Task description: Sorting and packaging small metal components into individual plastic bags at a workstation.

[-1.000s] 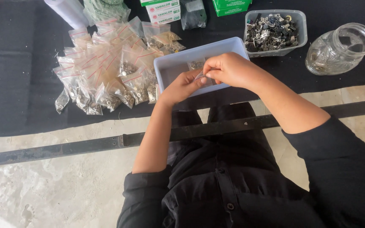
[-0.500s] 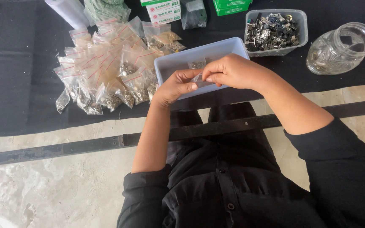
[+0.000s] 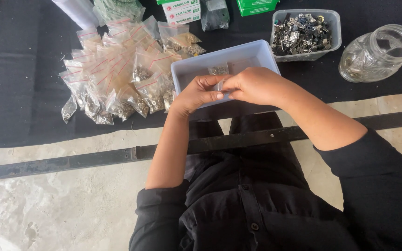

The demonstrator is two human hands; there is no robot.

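Note:
My left hand (image 3: 196,95) and my right hand (image 3: 252,86) meet over the near edge of a pale blue plastic tub (image 3: 257,53). Their fingertips pinch a small clear bag between them, mostly hidden by the fingers. Inside the tub lies another small clear bag of metal parts (image 3: 218,70). A heap of several filled clear zip bags with red strips (image 3: 117,69) lies just left of the tub on the black cloth (image 3: 15,69).
A clear tub of loose metal fittings (image 3: 303,35) stands behind the blue tub, with a glass jar (image 3: 378,53) on its side to the right. Green and white boxes (image 3: 182,9) sit at the far edge. A dark metal bar (image 3: 94,155) crosses the concrete floor.
Both hands have shifted slightly, staying together over the tub's near edge. The small bag between the fingers has been worked; nothing else moved.

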